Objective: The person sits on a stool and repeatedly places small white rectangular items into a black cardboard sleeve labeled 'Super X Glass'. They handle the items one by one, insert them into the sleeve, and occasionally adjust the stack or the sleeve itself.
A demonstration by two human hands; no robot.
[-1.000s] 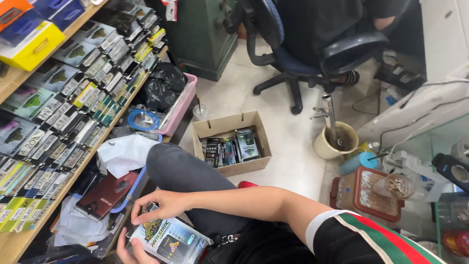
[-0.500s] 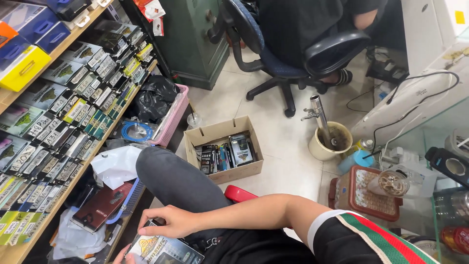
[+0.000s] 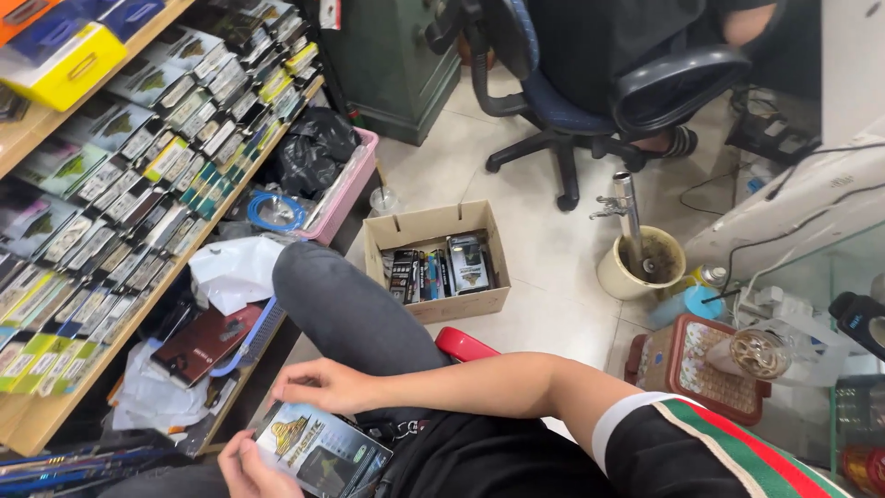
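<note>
1. A seated person holds a flat, glossy rectangular retail packet with a dark front and gold emblem (image 3: 318, 450) over the lap, low in the head view, between a stocked shelf and a tiled floor.
2. The packet lies tilted: its long axis runs from upper left to lower right, with the emblem end towards the shelf side and the far end towards the person's dark shorts.
3. The right hand (image 3: 324, 385) reaches across the body and rests at the packet's upper edge, fingers curled loosely and closed over that edge.
4. The left hand (image 3: 251, 468) sits at the bottom of the view, its fingers bent around the packet's lower left corner; how firm the grip is cannot be told.
5. A grey-trousered raised knee (image 3: 346, 309) stands just beyond the hands.
6. Beyond the knee, an open brown cardboard box (image 3: 433, 226) on the floor holds similar packets standing on edge.
7. To the left, a slanted wooden display shelf (image 3: 51, 406) carries rows of small packaged goods, with a dark red flat case (image 3: 205, 341) and crumpled white plastic wrapping (image 3: 235, 267) lying below it.
8. A cream plastic bucket (image 3: 619, 269) with a metal tap fitting standing in it is near the box, and a blue swivel office chair (image 3: 590, 101) stands farther off.
</note>
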